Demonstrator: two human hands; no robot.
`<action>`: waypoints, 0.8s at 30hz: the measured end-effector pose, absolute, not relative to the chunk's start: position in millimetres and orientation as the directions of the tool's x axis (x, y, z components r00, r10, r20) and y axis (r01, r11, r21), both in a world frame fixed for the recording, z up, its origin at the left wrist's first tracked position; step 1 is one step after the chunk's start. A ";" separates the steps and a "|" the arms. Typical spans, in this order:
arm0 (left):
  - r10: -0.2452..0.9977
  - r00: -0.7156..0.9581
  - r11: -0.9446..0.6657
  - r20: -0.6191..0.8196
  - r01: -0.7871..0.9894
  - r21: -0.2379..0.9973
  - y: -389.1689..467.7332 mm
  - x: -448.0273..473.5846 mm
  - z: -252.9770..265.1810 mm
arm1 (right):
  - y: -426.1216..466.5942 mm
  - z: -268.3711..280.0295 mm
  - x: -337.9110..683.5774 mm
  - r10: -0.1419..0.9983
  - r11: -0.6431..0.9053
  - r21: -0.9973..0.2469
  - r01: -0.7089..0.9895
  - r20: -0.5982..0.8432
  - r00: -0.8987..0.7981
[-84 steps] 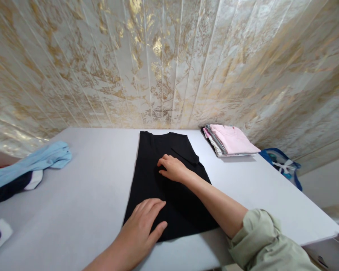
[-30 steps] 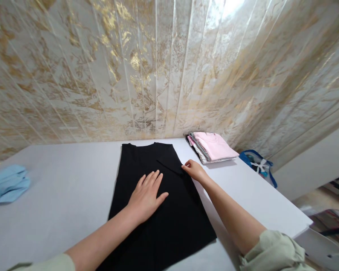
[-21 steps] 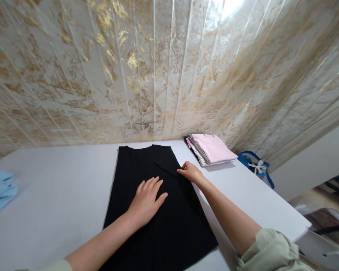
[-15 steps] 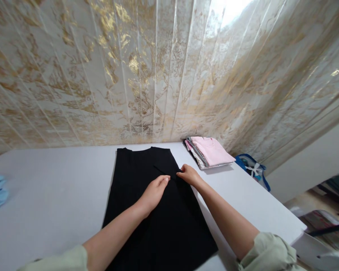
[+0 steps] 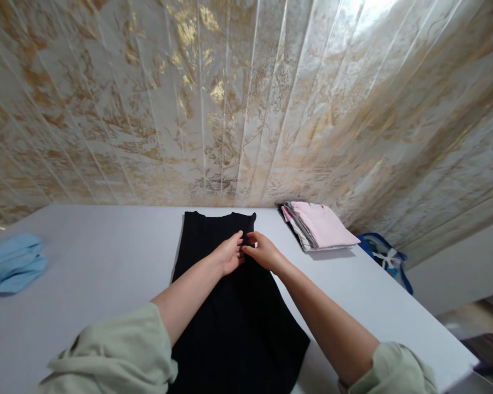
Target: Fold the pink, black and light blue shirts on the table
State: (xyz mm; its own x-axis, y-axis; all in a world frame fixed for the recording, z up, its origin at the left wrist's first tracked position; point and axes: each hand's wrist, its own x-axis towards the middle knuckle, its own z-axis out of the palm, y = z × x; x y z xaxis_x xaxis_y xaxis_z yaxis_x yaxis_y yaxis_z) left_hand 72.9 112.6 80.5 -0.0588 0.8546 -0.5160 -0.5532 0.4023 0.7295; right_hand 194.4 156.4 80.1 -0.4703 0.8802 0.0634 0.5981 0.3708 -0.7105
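A black shirt (image 5: 238,334) lies spread on the white table, its neckline at the far end and its lower part towards me. At its upper right side, my right hand (image 5: 265,253) pinches the cloth with thumb and forefinger. My left hand (image 5: 229,255) is right beside it over the shirt, fingers bent around the fabric; the dark cloth between the fingertips is hard to make out. The shirt's right edge is drawn inward near the hands and flares out below them.
A folded stack of clothes with a pink one (image 5: 322,224) on top sits at the back right of the white table (image 5: 110,262). Crumpled light-blue cloth (image 5: 14,262) lies at the left. A blue-edged bag (image 5: 388,260) stands beyond the right edge. A patterned curtain (image 5: 230,109) hangs behind.
Both hands have moved up the shirt and closer together. The shirt's upper right edge is pulled inward, and the dark strip across its chest no longer shows. The view has shifted left.
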 end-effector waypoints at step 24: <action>0.939 -0.324 0.178 -0.120 0.158 0.971 49.7 9.2 86.8 | 74.6 96.0 243.9 0.690 0.549 -0.540 0.638 -0.137 -0.710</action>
